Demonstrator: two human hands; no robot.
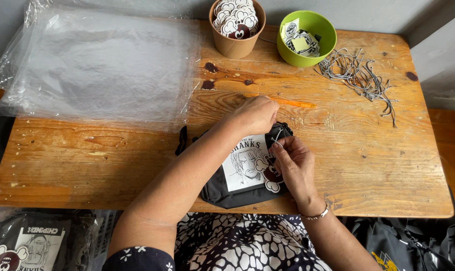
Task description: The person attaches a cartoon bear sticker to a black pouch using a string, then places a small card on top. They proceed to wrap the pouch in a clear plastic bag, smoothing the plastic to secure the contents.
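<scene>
A small black pouch [222, 188] with a white printed picture panel lies at the table's near edge. My left hand [255, 114] is closed at the pouch's upper right corner, gripping it there. My right hand [293, 163] pinches a thin black-and-white cord [276, 138] at that same corner. A round cloud-shaped tag [272, 176] rests on the pouch under my right hand. An orange stick-like tool [287, 102] lies just beyond my left hand.
A stack of clear plastic bags [97, 65] covers the table's left. A brown paper cup [236, 42] of tags and a green bowl [322, 30] of labels stand at the back. Several loose cords [358, 75] lie at right. More bagged black pouches [32, 241] sit below left.
</scene>
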